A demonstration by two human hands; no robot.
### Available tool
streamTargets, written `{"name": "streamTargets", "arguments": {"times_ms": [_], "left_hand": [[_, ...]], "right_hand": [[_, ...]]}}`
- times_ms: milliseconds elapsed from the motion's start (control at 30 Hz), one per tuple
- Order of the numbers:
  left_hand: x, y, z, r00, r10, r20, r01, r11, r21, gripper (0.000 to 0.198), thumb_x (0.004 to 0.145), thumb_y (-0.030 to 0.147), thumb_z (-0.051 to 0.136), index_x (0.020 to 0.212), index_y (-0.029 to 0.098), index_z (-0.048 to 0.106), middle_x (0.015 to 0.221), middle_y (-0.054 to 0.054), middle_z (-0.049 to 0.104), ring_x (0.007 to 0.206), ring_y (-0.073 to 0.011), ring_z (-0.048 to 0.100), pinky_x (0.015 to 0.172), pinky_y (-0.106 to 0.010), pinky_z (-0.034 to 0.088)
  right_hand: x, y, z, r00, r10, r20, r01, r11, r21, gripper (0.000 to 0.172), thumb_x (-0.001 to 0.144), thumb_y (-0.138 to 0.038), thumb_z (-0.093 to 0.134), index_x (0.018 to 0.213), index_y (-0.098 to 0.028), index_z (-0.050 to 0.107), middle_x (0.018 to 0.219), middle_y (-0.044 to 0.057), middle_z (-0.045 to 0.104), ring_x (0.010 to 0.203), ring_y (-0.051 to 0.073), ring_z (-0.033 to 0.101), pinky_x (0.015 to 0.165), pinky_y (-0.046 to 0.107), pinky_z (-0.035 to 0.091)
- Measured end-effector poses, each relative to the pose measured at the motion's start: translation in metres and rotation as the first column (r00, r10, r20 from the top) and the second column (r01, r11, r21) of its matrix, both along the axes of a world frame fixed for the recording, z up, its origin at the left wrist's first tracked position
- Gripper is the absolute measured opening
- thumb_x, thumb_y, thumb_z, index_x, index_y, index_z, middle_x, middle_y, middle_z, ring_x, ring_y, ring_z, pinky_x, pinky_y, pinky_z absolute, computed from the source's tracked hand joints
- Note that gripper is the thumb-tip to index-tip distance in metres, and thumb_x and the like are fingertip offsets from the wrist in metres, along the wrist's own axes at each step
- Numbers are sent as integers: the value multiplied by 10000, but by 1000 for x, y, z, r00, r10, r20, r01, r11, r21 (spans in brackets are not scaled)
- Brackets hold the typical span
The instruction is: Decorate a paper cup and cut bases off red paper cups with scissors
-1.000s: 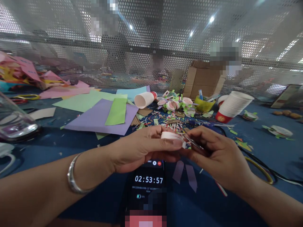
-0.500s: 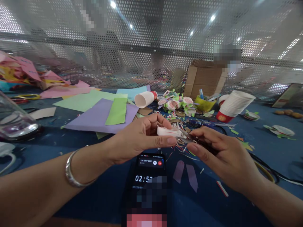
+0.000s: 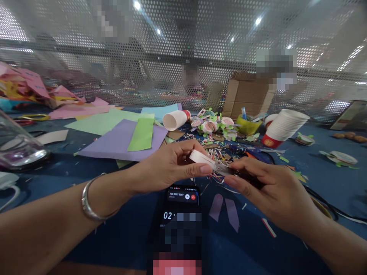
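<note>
Between the thumb and fingers of my left hand is a white cut-off paper cup piece, short and rounded, held tilted above the table. My right hand grips scissors, whose metal blades touch the cup piece's right edge; their handles are mostly hidden by the hand. Paper scraps lie scattered behind both hands. Two purple paper strips rest on the table below my right hand. A phone showing a timer lies below my left hand.
Stacked paper cups lean at the right, near a yellow container. Small paper turtle-like crafts are heaped at the back. Purple paper and a tipped cup lie left of centre. A glass vessel stands far left.
The cup piece has tilted, its right end dropping in my left hand. My right hand and the scissors have shifted slightly left and down.
</note>
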State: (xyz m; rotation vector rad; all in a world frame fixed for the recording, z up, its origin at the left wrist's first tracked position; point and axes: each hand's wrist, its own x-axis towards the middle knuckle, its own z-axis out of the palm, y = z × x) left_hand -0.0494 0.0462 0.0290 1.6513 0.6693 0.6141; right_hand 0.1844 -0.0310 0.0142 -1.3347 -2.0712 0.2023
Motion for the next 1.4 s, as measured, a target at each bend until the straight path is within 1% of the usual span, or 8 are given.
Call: {"name": "streamTargets", "arguments": {"times_ms": [200,400,600,833,967,1133,1267,1400], "left_hand": [[0,-3,0,998,2,59,8,986,-167,373,763,268,851,1069,195,650,959,1,719,860,-116,643,793,-242,480],[2,-8,-1,978,125,167,-76,959,-273,226,865,263,759,1036,136,685,967,-40,729,865,-109,660,832,-242,496],[6,-9,-5,942,243,229,-183,950,-254,590,751,136,837,1251,223,535,967,7,697,878,-137,673,786,-269,541],[9,-9,-4,926,316,204,-250,923,-293,329,768,162,811,1048,147,637,923,-24,718,821,-133,666,790,-276,499],[10,-12,-6,947,271,175,-231,948,-218,285,783,251,820,972,149,632,899,-9,704,821,-122,648,777,-251,495],[12,-21,-6,973,224,57,-212,964,-161,273,813,296,788,976,173,607,862,-4,691,803,-145,652,742,-268,509],[12,-23,-9,991,129,14,-128,989,-79,297,826,355,769,1034,179,651,987,-52,712,912,-195,660,822,-319,509],[10,-23,-8,998,25,53,-16,987,-159,408,780,328,825,1118,192,640,995,-27,674,908,-158,621,816,-279,499]], "right_hand": [[-1,1,3,997,-44,-60,38,995,-91,271,976,-471,583,939,-223,685,639,-37,640,532,112,560,487,230,415],[-2,4,5,990,-82,-114,68,990,-119,304,964,-507,585,918,-222,681,608,-37,615,514,114,531,463,231,398],[-5,6,7,989,-66,-132,47,988,-147,290,980,-469,567,870,-225,678,591,-43,584,519,107,499,473,216,392],[-6,7,6,978,-82,-189,43,979,-201,324,974,-496,561,848,-219,670,582,-38,542,504,108,454,449,222,357],[-7,8,6,950,-80,-303,7,972,-234,320,967,-499,569,855,-212,658,577,-52,511,470,94,406,426,214,337],[-12,7,3,931,-74,-358,-28,962,-272,281,849,-468,741,847,-203,650,656,-38,594,552,100,500,491,201,410],[-17,6,0,944,-29,-330,-60,965,-257,187,885,-386,715,859,-203,685,678,-28,620,567,108,519,493,209,398],[-17,8,0,949,-28,-316,-38,979,-202,145,903,-329,693,826,-208,678,649,-45,588,557,100,494,494,207,383]]}}
